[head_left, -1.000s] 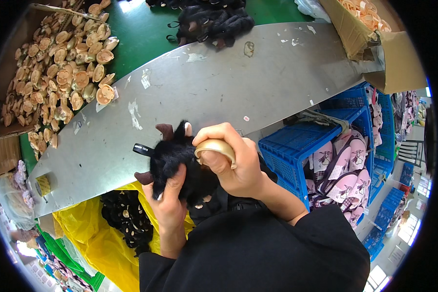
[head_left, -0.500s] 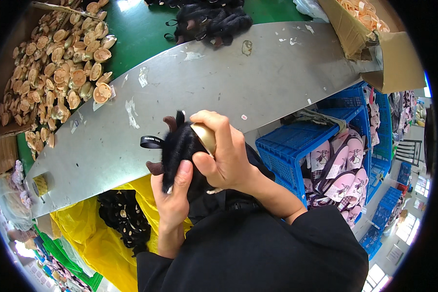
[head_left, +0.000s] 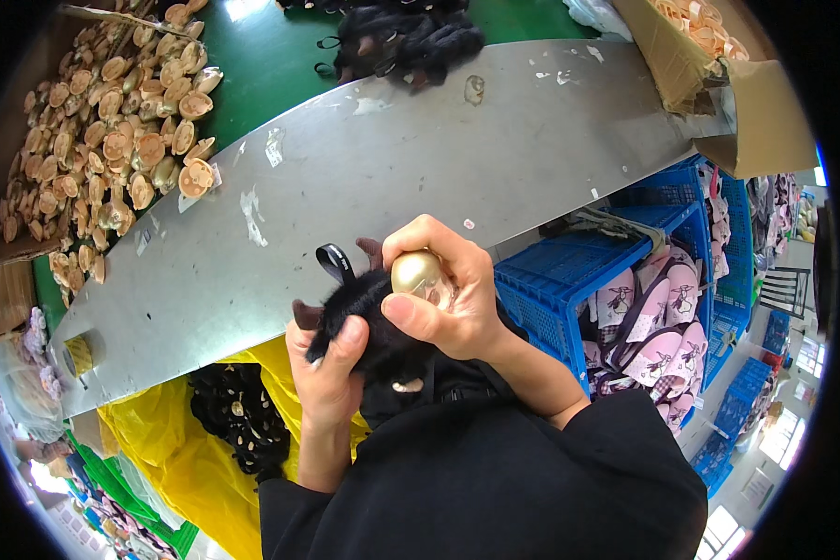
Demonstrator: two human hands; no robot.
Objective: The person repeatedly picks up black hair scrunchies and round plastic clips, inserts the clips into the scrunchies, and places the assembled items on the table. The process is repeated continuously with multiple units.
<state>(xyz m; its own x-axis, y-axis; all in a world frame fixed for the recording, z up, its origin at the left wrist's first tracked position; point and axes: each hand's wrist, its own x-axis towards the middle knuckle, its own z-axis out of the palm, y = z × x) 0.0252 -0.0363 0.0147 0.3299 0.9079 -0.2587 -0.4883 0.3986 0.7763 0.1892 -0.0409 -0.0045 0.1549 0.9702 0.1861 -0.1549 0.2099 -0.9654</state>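
My left hand (head_left: 327, 385) pinches a small black plush toy (head_left: 375, 322) from its lower left side. The toy has brown horn- or ear-like bits and a black ribbon loop (head_left: 338, 262) standing up from it. In my right hand (head_left: 465, 303), thumb and fingers are closed round a shiny gold rounded plastic face piece (head_left: 417, 273), which is up against the toy's black fur. Its back side is hidden, so I cannot tell how far it sits in the fur. A pale patch (head_left: 407, 385) shows at the toy's lower edge.
A grey metal tabletop (head_left: 364, 168) curves ahead. Many gold and peach plastic pieces (head_left: 112, 140) heap in a carton at left; more black plush toys (head_left: 392, 42) lie at the back. A yellow bag (head_left: 163, 448) of black toys is below left; blue crates (head_left: 551, 289) of pink slippers stand right.
The toy has turned in my hands, so its ribbon loop now points up. The gold piece has swung round and shows its rounded face; my right hand has shifted slightly right.
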